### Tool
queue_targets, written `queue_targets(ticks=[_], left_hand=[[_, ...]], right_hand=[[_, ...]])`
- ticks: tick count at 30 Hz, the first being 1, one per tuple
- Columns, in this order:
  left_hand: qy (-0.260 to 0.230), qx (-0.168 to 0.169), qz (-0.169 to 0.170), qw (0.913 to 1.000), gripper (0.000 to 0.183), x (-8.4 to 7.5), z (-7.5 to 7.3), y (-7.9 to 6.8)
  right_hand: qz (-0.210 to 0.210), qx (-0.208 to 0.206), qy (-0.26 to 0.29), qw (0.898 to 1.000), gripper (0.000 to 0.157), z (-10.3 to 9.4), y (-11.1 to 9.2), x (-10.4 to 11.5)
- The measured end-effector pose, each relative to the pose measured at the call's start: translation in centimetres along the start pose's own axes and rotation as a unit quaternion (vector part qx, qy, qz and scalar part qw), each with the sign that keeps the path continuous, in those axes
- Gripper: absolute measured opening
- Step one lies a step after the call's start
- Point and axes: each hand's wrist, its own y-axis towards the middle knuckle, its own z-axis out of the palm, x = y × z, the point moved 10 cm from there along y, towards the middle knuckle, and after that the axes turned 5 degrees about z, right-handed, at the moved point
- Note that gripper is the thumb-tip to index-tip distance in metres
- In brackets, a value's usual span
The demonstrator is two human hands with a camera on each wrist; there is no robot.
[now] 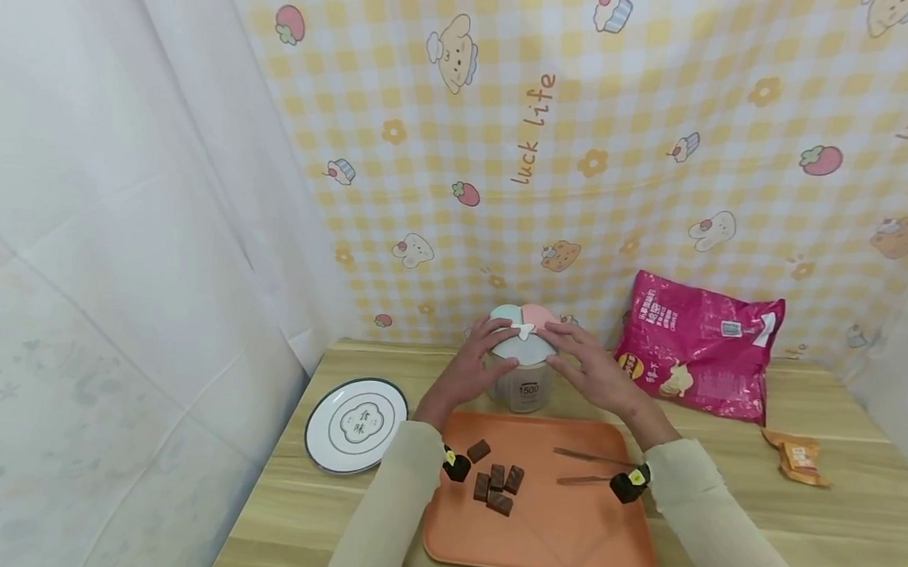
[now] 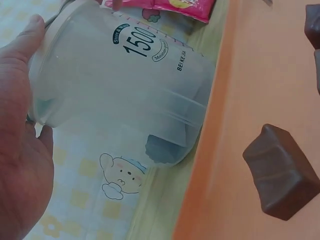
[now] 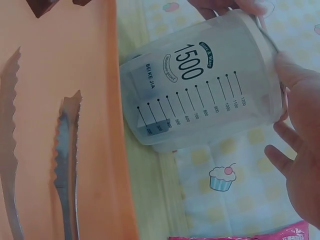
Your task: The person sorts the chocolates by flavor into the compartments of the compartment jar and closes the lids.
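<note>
A clear storage canister (image 1: 527, 393) marked 1500 stands behind the orange tray (image 1: 558, 537). Its lid (image 1: 521, 349) has pale green, pink and whitish sections around a white knob. My left hand (image 1: 469, 369) grips the lid's left edge, thumb at the front and fingers over the top. On the opposite side my right hand (image 1: 593, 373) holds the rim in the same way. Through the canister wall (image 2: 100, 85) a greyish shape shows near the bottom; I cannot tell what it is. Several chocolate pieces (image 1: 497, 477) and metal tongs (image 1: 586, 480) lie on the tray.
A white plate (image 1: 321, 433) with a dark rim lies at the left of the wooden table (image 1: 273, 511). Toward the back right a magenta snack bag (image 1: 710, 347) leans against the checked cloth. Before it sits a small orange packet (image 1: 799, 459).
</note>
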Motion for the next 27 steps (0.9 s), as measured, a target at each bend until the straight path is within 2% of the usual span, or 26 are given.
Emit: queue_targets(ticks=[12, 27], left_hand=[[-0.017, -0.006, 0.002, 0.9998, 0.051, 0.55, 0.12, -0.04], [0.003, -0.025, 0.023, 0.9994, 0.05, 0.17, 0.02, 0.08]], right_hand=[[-0.014, -0.022, 0.002, 1.0, 0.047, 0.08, -0.06, -0.14], [-0.018, -0.047, -0.023, 0.998, 0.046, 0.07, -0.19, -0.07]])
